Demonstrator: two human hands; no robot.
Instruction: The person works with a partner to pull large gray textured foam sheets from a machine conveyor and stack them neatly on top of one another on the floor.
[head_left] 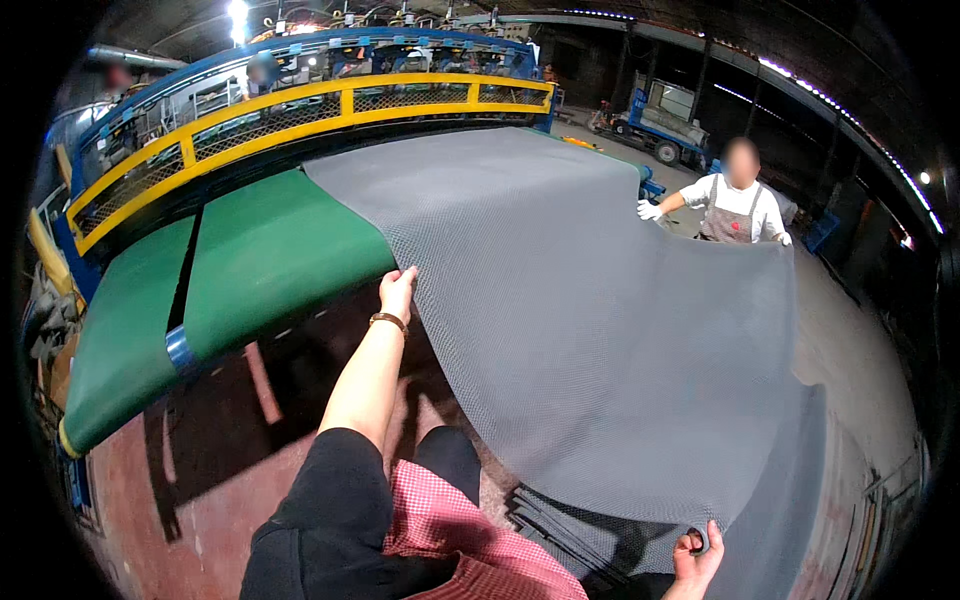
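A wide grey textured sheet (580, 300) comes off the green conveyor belt (280, 260) and spreads across the middle of the view. My left hand (399, 290) grips its left edge, close to the belt's front end. At the lower right, my right hand (697, 560) is closed around the near corner of the same sheet, which curls between the fingers. Across from me, a person in a white shirt and apron (735, 205) holds the far edge with gloved hands. Below the near edge, more grey sheet material (590, 535) lies low down.
Behind the belt stands a blue machine with a yellow guard rail (345, 103). A blue cart (660, 125) is parked at the back right. Long thin bars (875, 530) lie on the floor at the right. Piled material (52, 320) sits at the far left.
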